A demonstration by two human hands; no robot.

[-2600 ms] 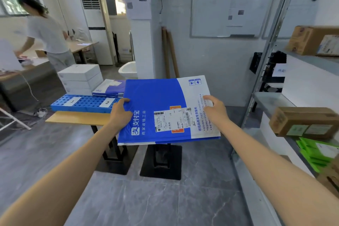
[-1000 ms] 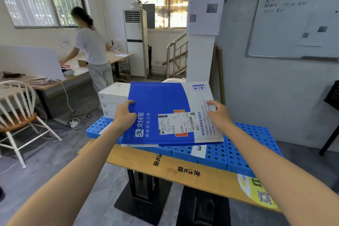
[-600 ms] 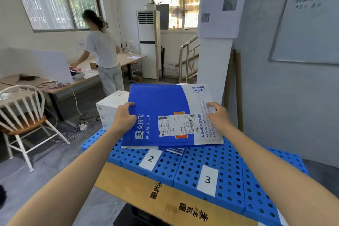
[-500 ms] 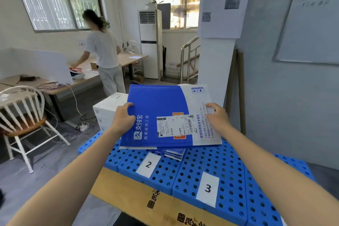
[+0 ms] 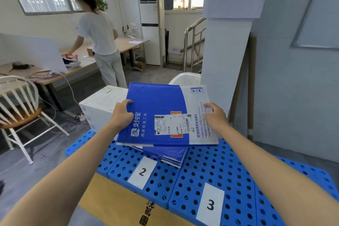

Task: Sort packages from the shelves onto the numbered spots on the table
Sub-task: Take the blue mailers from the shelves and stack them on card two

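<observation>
To your left stands a white wooden chair; beyond it a person (back turned) bends over a desk.

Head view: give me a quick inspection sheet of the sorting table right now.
Surface: blue perforated mats on a wooden table, labels 2 and 3.
Job's things: blue mailer held over a mailer stack behind label 2; white box at left.
Clutter: nothing seen.
Grippers: left hand and right hand grip the mailer's sides.
Cables: wires on the floor and desk.
Surroundings: a person at a desk, chair.
</observation>
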